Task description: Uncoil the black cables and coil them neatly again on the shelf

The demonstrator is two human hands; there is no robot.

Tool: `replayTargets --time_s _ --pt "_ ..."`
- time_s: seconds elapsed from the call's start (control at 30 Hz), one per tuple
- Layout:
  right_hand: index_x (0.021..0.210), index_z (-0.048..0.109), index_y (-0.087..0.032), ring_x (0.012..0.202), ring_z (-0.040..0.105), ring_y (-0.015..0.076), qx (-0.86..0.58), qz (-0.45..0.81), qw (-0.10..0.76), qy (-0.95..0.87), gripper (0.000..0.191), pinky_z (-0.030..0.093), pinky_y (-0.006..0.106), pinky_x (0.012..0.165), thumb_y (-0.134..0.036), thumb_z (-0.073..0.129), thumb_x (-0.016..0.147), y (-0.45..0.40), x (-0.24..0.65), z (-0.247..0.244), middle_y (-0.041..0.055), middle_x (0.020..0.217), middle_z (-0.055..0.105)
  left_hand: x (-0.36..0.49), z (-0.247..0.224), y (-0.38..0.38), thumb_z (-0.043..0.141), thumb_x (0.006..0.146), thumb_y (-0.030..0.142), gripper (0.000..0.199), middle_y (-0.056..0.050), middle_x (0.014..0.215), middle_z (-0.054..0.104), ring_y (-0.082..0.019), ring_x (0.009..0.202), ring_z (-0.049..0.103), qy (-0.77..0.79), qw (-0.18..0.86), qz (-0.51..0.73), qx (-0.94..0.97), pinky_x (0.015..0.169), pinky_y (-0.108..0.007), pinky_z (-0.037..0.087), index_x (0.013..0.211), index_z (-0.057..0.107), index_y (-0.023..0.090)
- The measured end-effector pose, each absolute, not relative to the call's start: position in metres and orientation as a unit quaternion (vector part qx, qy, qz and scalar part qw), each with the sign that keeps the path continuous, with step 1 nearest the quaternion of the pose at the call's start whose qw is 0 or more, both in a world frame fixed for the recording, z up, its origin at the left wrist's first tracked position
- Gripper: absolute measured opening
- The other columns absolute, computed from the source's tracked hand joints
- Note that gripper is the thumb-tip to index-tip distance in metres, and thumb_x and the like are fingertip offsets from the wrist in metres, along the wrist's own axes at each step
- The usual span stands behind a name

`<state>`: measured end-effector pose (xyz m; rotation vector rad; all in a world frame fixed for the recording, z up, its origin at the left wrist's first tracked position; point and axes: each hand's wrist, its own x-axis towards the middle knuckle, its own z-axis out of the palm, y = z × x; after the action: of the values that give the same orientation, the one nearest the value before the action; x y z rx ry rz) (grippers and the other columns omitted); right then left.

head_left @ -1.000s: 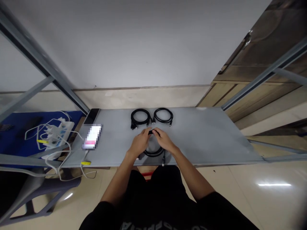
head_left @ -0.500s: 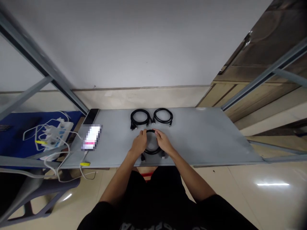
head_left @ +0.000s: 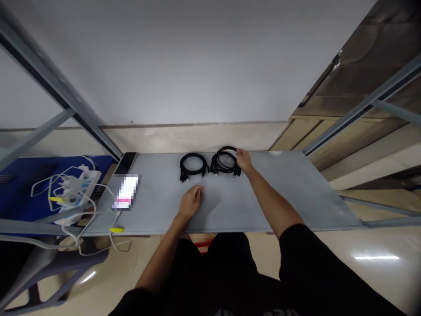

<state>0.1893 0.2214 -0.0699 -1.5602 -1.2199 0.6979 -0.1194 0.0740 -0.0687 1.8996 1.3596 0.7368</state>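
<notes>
My right hand (head_left: 244, 160) pinches the right side of a coiled black cable (head_left: 227, 148). That coil overlaps another black cable coil (head_left: 225, 170) on the grey tabletop (head_left: 279, 193), near its back edge. I cannot tell whether the held coil rests fully on the one beneath. Just to the left lies a third coiled black cable (head_left: 192, 173), its plugs turned toward me. My left hand (head_left: 190, 202) rests on the tabletop in front of that coil, fingers curled in, with nothing seen in them.
A phone with a blurred screen (head_left: 126, 192) lies at the table's left, beside a black flat object (head_left: 126, 163). White cords run from it toward a crowded power strip (head_left: 82, 188) on a blue surface. Grey metal posts (head_left: 95, 131) frame the table.
My right hand has carried the coil from the table's front to the back right, onto another coil. My left hand has let go of it and stayed near the front.
</notes>
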Motion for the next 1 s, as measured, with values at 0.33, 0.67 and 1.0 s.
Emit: replayTargets --time_s 0.33,0.67,1.0 --pt "0.109 0.074 -0.014 0.132 0.054 0.0389 -0.760 0.174 0.351 -0.518 0.029 0.038 0.056 0.119 -0.018 0.060 0.084 0.230 0.172 -0.090 0.0203 0.109 0.073 -0.119 -0.066 0.072 0.042 0.105 0.023 0.036 -0.007 0.101 0.078 -0.022 0.098 0.073 0.518 0.339 0.269 0.738 0.101 -0.039 0.057 0.120 0.074 0.020" --pt "0.128 0.068 -0.007 0.131 0.057 0.0416 -0.768 0.161 0.319 -0.532 0.049 0.041 0.058 0.116 -0.017 0.060 0.081 0.234 0.168 -0.093 0.0270 0.128 0.068 -0.120 -0.059 0.073 0.042 0.105 0.024 0.034 -0.008 0.102 0.079 -0.023 0.099 0.074 0.503 0.342 0.248 0.754 0.100 -0.040 0.057 0.116 0.074 0.020" --pt "0.131 0.065 -0.014 0.131 0.057 0.0339 -0.722 0.124 0.460 -0.501 0.046 0.046 0.054 0.115 -0.028 0.050 0.090 0.160 0.181 -0.097 0.0211 0.134 0.065 -0.130 0.002 0.182 0.066 0.098 0.038 0.051 -0.030 0.149 0.060 -0.044 0.140 0.059 0.737 0.185 0.151 0.632 0.110 -0.054 0.050 0.140 0.061 0.010"
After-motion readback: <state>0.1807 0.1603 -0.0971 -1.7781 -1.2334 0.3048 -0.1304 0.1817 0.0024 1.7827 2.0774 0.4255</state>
